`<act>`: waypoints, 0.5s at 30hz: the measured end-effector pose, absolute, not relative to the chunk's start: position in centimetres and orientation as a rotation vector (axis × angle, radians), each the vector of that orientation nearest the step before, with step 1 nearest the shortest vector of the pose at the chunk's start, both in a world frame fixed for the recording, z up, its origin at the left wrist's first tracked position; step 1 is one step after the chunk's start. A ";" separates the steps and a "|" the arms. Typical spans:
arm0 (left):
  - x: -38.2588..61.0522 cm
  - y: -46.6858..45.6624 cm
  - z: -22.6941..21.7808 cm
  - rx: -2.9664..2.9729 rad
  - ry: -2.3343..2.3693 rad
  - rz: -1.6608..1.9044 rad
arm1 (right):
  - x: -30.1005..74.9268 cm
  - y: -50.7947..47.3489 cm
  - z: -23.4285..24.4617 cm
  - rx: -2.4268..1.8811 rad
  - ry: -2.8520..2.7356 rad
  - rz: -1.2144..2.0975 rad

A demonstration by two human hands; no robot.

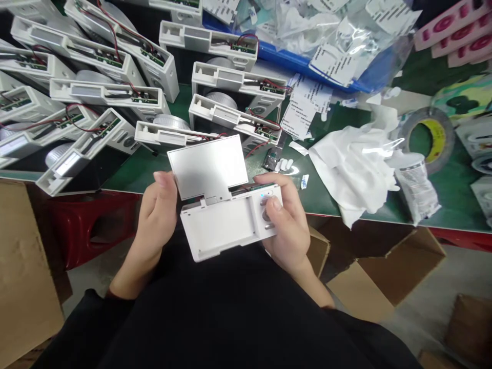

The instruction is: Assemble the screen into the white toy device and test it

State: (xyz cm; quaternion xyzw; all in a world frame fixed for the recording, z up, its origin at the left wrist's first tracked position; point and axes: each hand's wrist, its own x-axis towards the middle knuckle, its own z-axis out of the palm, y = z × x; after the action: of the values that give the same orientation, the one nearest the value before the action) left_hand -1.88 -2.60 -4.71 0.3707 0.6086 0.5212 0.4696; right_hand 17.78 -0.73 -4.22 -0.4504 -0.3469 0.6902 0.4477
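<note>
I hold a white plastic camera housing (225, 230) over my lap, just in front of the table edge. A grey screen panel (209, 165) stands flipped up from its top on a small hinge. My left hand (159, 215) wraps the housing's left side, thumb up by the panel's lower left corner. My right hand (286, 225) grips the right end, its thumb resting on the round buttons (266, 207). A small blue light glows beside those buttons.
Several open white housings (107, 95) with red wires and green boards lie piled on the green table (330, 200). White cloth (353, 164), a tape roll (428, 136), plastic bags (346, 36), a blue tray (292, 59). Cardboard boxes (23, 266) and a red stool (96, 225) stand below.
</note>
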 end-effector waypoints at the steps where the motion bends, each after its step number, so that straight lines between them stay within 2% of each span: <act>1: -1.7 -2.5 -4.6 0.907 1.435 1.301 | 17.8 -0.5 -4.1 -1.081 -0.708 1.836; 5: -1.5 -2.1 -4.4 0.964 1.248 1.308 | 18.1 0.6 -3.9 -0.915 -0.300 2.247; 15: -1.0 -3.2 -4.2 1.184 1.177 1.416 | 18.8 0.5 -5.3 -0.934 -0.453 2.371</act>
State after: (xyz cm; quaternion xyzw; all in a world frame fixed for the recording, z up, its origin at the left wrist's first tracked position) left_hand -1.02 -3.18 -4.20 0.4809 0.4778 0.5748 0.4584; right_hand 18.81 0.51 -5.30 -0.3472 -0.1684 0.8812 0.2731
